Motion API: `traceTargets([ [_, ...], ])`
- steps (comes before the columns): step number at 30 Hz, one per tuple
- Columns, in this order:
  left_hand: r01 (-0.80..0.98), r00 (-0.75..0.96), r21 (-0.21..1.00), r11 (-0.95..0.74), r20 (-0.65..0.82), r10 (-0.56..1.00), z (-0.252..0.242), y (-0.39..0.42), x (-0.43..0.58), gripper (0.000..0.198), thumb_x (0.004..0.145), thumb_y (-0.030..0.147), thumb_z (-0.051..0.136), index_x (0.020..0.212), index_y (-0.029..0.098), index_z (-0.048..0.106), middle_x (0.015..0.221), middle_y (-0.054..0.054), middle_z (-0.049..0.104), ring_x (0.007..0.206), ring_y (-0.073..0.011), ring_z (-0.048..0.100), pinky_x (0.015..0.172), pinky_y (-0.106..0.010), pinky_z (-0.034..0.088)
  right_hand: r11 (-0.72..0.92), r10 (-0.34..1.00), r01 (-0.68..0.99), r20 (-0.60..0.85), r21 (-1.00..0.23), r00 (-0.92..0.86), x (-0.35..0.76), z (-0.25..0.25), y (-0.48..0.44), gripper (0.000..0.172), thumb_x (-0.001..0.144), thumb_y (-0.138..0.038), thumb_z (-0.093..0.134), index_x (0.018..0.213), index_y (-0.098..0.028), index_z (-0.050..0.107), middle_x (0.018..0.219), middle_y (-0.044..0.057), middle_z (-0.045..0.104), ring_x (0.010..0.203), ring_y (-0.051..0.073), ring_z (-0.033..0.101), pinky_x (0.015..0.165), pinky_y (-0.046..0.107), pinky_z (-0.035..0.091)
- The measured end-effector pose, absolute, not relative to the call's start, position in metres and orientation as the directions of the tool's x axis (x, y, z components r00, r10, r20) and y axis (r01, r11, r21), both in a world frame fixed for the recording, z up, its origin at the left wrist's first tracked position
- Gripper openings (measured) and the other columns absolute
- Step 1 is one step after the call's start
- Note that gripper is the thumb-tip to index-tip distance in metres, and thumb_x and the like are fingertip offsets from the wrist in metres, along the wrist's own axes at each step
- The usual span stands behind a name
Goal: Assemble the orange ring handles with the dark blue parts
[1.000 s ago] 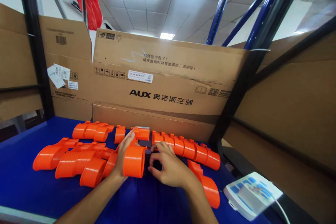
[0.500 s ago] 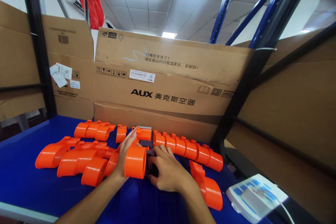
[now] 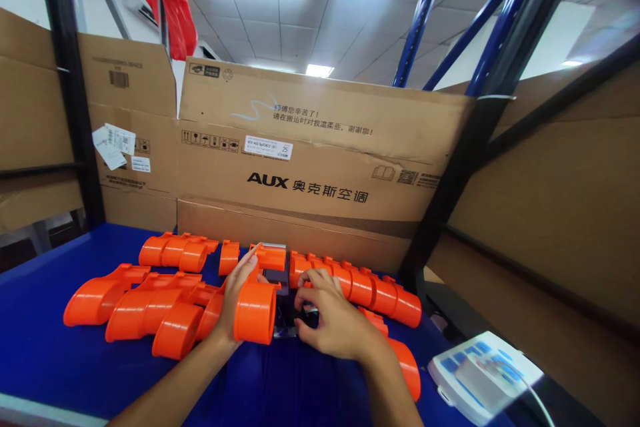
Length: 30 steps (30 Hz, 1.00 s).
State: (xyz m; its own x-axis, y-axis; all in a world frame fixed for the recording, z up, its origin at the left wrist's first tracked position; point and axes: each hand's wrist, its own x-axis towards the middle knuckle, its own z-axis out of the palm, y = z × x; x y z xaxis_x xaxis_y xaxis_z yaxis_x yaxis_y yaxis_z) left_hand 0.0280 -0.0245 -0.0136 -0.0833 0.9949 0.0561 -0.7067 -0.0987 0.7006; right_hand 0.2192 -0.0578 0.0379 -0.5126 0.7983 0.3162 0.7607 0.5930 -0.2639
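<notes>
My left hand point(image 3: 234, 300) is closed round an orange plastic ring-shaped part point(image 3: 255, 312), its round opening facing right. The fingers point up along the part's back, partly hidden by it. Just right of it, my right hand point(image 3: 327, 313) is curved over the blue surface, thumb and forefinger apart, with nothing visible held. Between the hands lies a dark object with shiny edges point(image 3: 285, 331), mostly hidden. Behind them, another orange part point(image 3: 273, 258) sits by a grey box-like thing point(image 3: 277, 280). More orange parts point(image 3: 177, 330) lie close to my left hand.
A row of orange parts point(image 3: 360, 285) runs along the back right; another group point(image 3: 175, 250) sits back left. One orange part point(image 3: 406, 367) is partly behind my right forearm. A white device with blue keys point(image 3: 480, 373) stands at right. Cardboard point(image 3: 310, 160) walls the blue table point(image 3: 40, 333).
My right hand has moved right, away from the orange part, and its thumb and forefinger have spread. More of the dark object shows. My left hand keeps its hold.
</notes>
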Motion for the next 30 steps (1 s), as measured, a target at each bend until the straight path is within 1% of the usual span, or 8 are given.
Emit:
traceTargets([
  [4,-0.722,-0.068,0.688,-0.078,0.041,0.997,-0.013,-0.023,0.027,0.068,0.074,0.048,0.080,0.129,0.016,0.058,0.056,0.007,0.058,0.047,-0.0101,0.053,0.050,-0.021,0.044,0.619,0.768,0.716,0.439,-0.322,-0.466,0.225,0.042,-0.056,0.011,0.073,-0.016,0.066,0.081,-0.022,0.061,0.100,0.005,0.063,0.100,0.026,0.056,0.086,0.038,0.046],
  [8,-0.621,-0.025,0.775,-0.113,0.124,0.992,-0.015,-0.019,0.025,0.078,0.074,0.055,0.077,0.138,0.017,0.056,0.057,0.005,0.060,0.043,-0.0090,0.048,0.047,-0.021,0.039,0.600,0.775,0.659,0.531,-0.453,-0.341,0.225,0.041,-0.054,0.005,0.084,-0.021,0.058,0.089,-0.022,0.059,0.079,0.000,0.066,0.075,0.019,0.061,0.070,0.030,0.048],
  [10,-0.558,-0.015,0.818,-0.140,0.159,0.987,-0.016,-0.020,0.025,0.081,0.074,0.057,0.076,0.141,0.017,0.055,0.056,0.004,0.061,0.044,-0.0100,0.049,0.047,-0.021,0.038,0.601,0.766,0.632,0.579,-0.490,-0.280,0.224,0.040,-0.053,0.007,0.090,-0.025,0.055,0.095,-0.022,0.060,0.077,0.000,0.066,0.068,0.017,0.061,0.064,0.028,0.048],
  [12,-0.513,-0.015,0.840,-0.175,0.194,0.981,-0.016,-0.023,0.027,0.082,0.074,0.056,0.076,0.142,0.017,0.055,0.058,0.003,0.062,0.048,-0.0112,0.051,0.050,-0.022,0.040,0.610,0.733,0.637,0.641,-0.471,-0.228,0.223,0.039,-0.051,0.013,0.092,-0.029,0.057,0.102,-0.022,0.063,0.083,0.002,0.069,0.071,0.019,0.064,0.065,0.029,0.049],
  [16,-0.463,0.021,0.850,-0.251,0.294,0.955,-0.015,-0.029,0.032,0.072,0.077,0.051,0.076,0.139,0.019,0.058,0.080,-0.002,0.068,0.059,-0.0122,0.058,0.060,-0.023,0.047,0.674,0.648,0.625,0.722,-0.394,-0.243,0.219,0.038,-0.047,0.024,0.095,-0.031,0.058,0.117,-0.024,0.064,0.110,0.009,0.071,0.101,0.025,0.066,0.087,0.037,0.052],
  [18,-0.435,0.046,0.855,-0.282,0.334,0.942,-0.016,-0.029,0.033,0.067,0.080,0.047,0.075,0.139,0.022,0.057,0.092,-0.003,0.068,0.064,-0.0132,0.061,0.063,-0.025,0.049,0.688,0.629,0.620,0.736,-0.377,-0.250,0.217,0.036,-0.046,0.028,0.096,-0.030,0.057,0.123,-0.026,0.062,0.117,0.010,0.070,0.108,0.027,0.064,0.094,0.042,0.051],
  [24,-0.397,0.105,0.870,-0.293,0.360,0.927,-0.022,-0.025,0.034,0.062,0.084,0.042,0.072,0.141,0.025,0.054,0.116,-0.008,0.064,0.067,-0.0143,0.064,0.067,-0.029,0.053,0.698,0.575,0.644,0.780,-0.312,-0.246,0.214,0.031,-0.042,0.024,0.095,-0.030,0.060,0.117,-0.027,0.068,0.116,0.011,0.067,0.109,0.028,0.060,0.096,0.046,0.049],
  [30,-0.397,0.190,0.876,-0.275,0.372,0.909,-0.023,-0.029,0.034,0.059,0.085,0.038,0.071,0.139,0.025,0.054,0.115,-0.009,0.065,0.069,-0.0150,0.065,0.065,-0.029,0.054,0.666,0.567,0.695,0.790,-0.273,-0.233,0.214,0.027,-0.040,0.027,0.094,-0.031,0.063,0.119,-0.027,0.071,0.100,0.008,0.064,0.094,0.026,0.060,0.087,0.045,0.049],
])
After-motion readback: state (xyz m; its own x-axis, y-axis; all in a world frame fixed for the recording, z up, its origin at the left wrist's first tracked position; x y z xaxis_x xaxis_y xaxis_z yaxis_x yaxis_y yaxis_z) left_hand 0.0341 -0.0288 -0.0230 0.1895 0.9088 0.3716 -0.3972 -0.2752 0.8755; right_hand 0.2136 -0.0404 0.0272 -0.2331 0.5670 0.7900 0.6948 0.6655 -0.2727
